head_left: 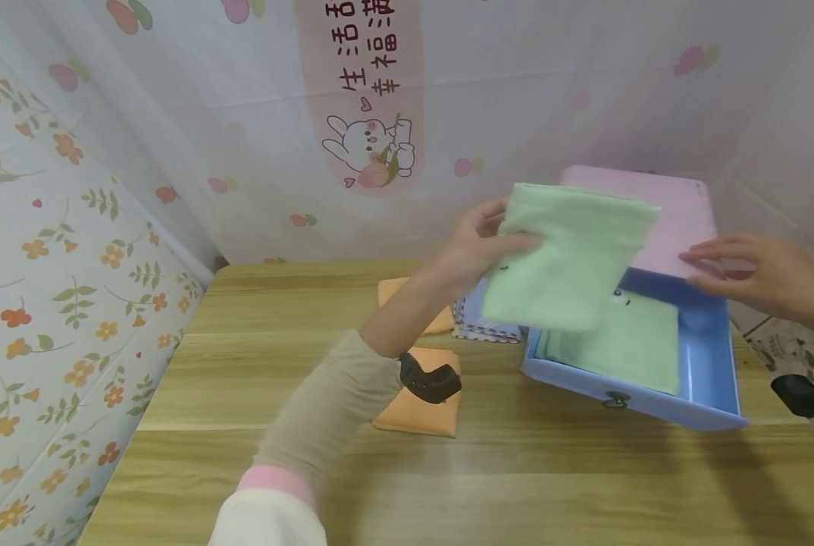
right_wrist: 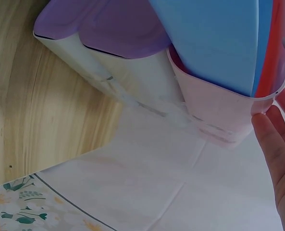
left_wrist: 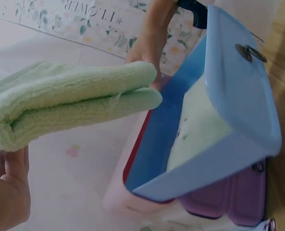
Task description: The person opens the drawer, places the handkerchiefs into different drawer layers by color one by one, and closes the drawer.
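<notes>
My left hand (head_left: 471,250) holds a folded pale green towel (head_left: 571,258) up above the open drawer, thumb on its near face. In the left wrist view, the folded towel (left_wrist: 75,101) shows thick, fluffy layers. Below it, a light blue drawer (head_left: 710,364) is pulled out of a pink drawer case (head_left: 639,205). Another green towel (head_left: 618,349) with a small face print lies inside the drawer. My right hand (head_left: 768,273) is at the pink case's front right edge, its fingers fairly straight and touching the case. The right wrist view shows its fingertips (right_wrist: 262,122) at the rim.
Folded orange cloths (head_left: 417,409) and a purple-blue cloth (head_left: 485,318) with a checked edge lie left of the drawer on the wooden table (head_left: 257,379). Purple drawer fronts (right_wrist: 120,29) stand beside the pink case. A printed curtain (head_left: 243,114) hangs behind the table.
</notes>
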The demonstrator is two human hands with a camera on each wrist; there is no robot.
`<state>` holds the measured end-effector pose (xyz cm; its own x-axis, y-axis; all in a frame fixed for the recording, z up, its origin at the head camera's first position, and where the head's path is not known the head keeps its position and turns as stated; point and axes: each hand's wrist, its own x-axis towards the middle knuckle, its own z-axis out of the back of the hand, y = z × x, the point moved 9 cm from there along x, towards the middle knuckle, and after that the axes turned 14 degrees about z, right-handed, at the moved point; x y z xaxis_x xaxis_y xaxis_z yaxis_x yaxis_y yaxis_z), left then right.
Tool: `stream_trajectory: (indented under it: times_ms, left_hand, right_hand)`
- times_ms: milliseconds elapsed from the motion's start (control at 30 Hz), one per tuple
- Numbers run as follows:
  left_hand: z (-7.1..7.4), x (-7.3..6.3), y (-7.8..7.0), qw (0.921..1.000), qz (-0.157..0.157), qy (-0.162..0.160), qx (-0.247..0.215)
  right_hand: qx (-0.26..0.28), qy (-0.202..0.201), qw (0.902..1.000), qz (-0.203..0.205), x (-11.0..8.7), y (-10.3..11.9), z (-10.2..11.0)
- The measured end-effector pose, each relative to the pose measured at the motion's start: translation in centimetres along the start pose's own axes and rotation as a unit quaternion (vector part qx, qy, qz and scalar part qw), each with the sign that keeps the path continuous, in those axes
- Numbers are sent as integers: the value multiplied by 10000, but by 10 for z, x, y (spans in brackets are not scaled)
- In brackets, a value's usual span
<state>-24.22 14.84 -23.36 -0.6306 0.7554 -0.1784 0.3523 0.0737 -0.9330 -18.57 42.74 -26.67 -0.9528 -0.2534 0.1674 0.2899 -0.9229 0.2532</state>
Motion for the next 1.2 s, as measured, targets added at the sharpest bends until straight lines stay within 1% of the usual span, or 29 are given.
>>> stream_trajectory:
  times_ms: [133, 267, 400, 500, 600, 667, 800, 900, 1000, 1100, 1133, 1200]
  left_hand:
    - [-16, 10, 6, 9998, 119, 86, -140]
    - [-30, 21, 18, 9989, 312, 86, -331]
    - [-42, 31, 28, 9972, 462, 197, -554]
    - [-47, 38, 34, 9969, 477, 152, -607]
    - [-47, 46, 43, 9967, 597, -51, -543]
    - [-48, 52, 52, 9955, 783, -178, -512]
    - [-50, 64, 72, 9904, 1238, -283, -549]
    - [-50, 71, 86, 9864, 1541, -381, -420]
    - [-50, 74, 92, 9845, 1681, -506, -36]
    - [-49, 75, 91, 9818, 1733, -648, 430]
    - [-50, 75, 89, 9813, 1733, -640, 531]
    - [-49, 74, 86, 9782, 1749, -745, 836]
  right_hand:
    - [-25, -5, 10000, 69, 0, 2, 1]
    - [-140, -94, 9998, 88, 0, 4, 3]
    - [-270, -228, 9993, 104, -1, 3, 4]
    - [-251, -303, 9991, 181, -2, 3, 4]
    - [-251, -398, 9987, 204, -3, 1, 4]
    - [-241, -420, 9988, 111, -4, -1, 4]
    - [-179, -324, 9993, -2, -4, -4, 2]
    - [-189, -160, 9996, 97, -2, -3, 0]
    - [-240, -57, 9995, 211, 0, 0, 0]
    - [-210, -54, 9993, 305, 2, 3, 1]
    - [-208, -64, 9993, 310, 2, 3, 1]
    - [-165, -88, 9992, 347, 4, 4, 2]
